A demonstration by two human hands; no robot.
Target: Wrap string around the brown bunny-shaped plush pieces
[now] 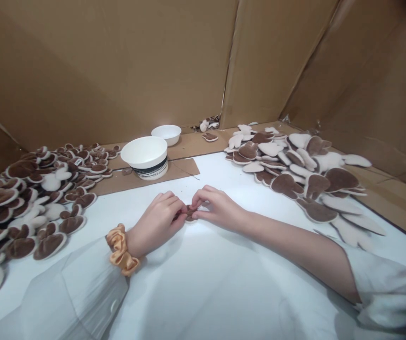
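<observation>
Near the middle of the white table [203, 255], a small brown fuzzy piece [190, 213] lies between my two hands. My left hand [160, 221] pinches its left side, with the fingers curled and the thumb against them. From the right, my right hand [217, 207] holds the other side between bent index finger and thumb. The fingertips nearly meet and cover much of the piece. An orange scrunchie [121, 250] circles my left wrist.
Brown-and-white plush pieces pile up at left [50, 243] and flatter ones at right [286, 184]. A white bowl with black thread around it [144, 153] stands beyond my left hand, a smaller white bowl [166, 133] behind it. Cardboard walls [118, 61] enclose the table.
</observation>
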